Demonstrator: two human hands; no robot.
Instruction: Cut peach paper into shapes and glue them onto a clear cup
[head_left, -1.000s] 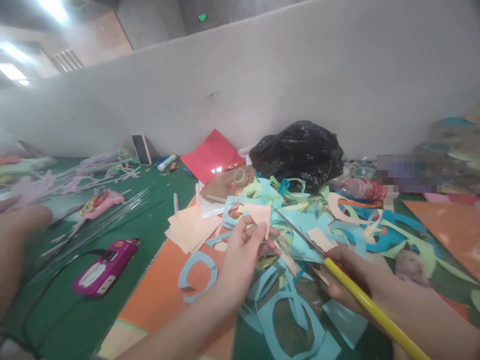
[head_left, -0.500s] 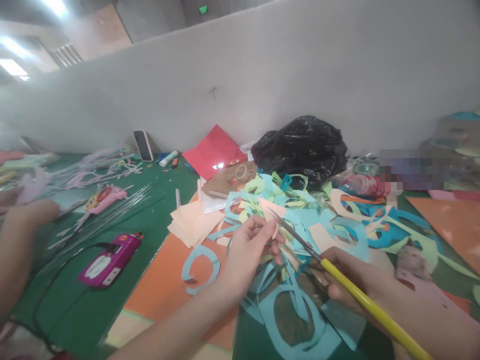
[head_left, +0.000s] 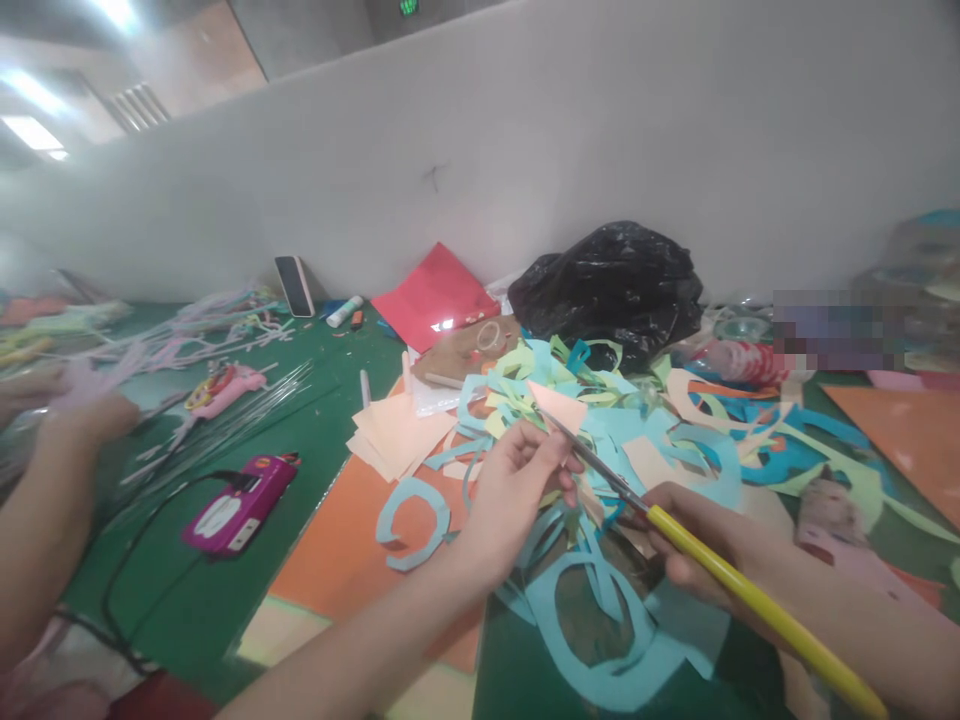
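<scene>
The right hand [head_left: 690, 545] is wrapped around the yellow-handled scissors [head_left: 720, 572], and the left hand [head_left: 529, 470] has thumb and fingers pinched together on a small piece of peach paper [head_left: 560, 405]; the blades lap its lower edge, though whether they stand parted is too fine to tell. Being rigid and probably light, the scissors are best held as they are, by the handle well behind the blades. Nearest on the green table [head_left: 169, 610] lies an orange sheet [head_left: 337, 555], with a cut blue ring [head_left: 411, 490] along its right edge. The peach paper is raised over the middle of the table, its pointed top free above the fingers. It should weigh next to nothing, stiff enough to stand up from a pinch but easy to crease or tear, and dry rather than slippery; a light hold near the lower edge, fingertips clear of the metal, suits it. Behind it cut paper scraps [head_left: 611, 410] lie in a loose heap, while more peach sheets [head_left: 401, 430] fan over the orange sheet's far end. Toward the table's far edge, a red sheet [head_left: 435, 290] and a black plastic bag [head_left: 611, 290] rest near the grey wall [head_left: 600, 130].
</scene>
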